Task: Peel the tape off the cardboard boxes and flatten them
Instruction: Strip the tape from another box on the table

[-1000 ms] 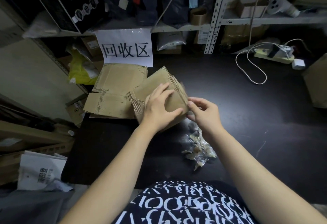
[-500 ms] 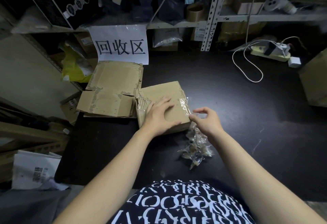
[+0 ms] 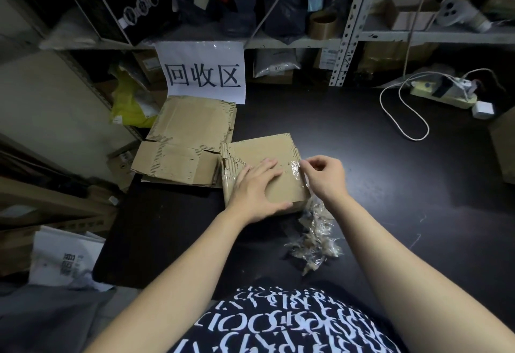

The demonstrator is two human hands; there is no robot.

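1 second ago we had the box [image 3: 264,149] tipped up off the table [image 3: 376,185], held between both hands. Half a second ago it was already laid down, and now it lies flat on the table, just beside the stack of flattened boxes [image 3: 181,143] on its left.

Our left hand [image 3: 257,189] has spread out on top of the box, fingers straight, palm pressing down and gripping nothing. It is there to pin the cardboard.

Our right hand [image 3: 326,175] has come up from the box's near right corner to its right edge, where a shiny strip of tape [image 3: 296,170] wraps over the top. Its fingers are curled, with thumb and forefinger right at the strip, but we cannot tell whether they have actually caught the tape or are only picking at it.

We read this as the turning and setting-down being finished and the peeling of this strip about to start. The box is not yet collapsed, so flattening waits on the tape.

The heap of peeled scraps [image 3: 316,237] near the box's right corner, with the flattened stack, suggests several boxes are done and this 1 is in hand. The left hand needs to hold firm so the pull lifts tape, not the box.
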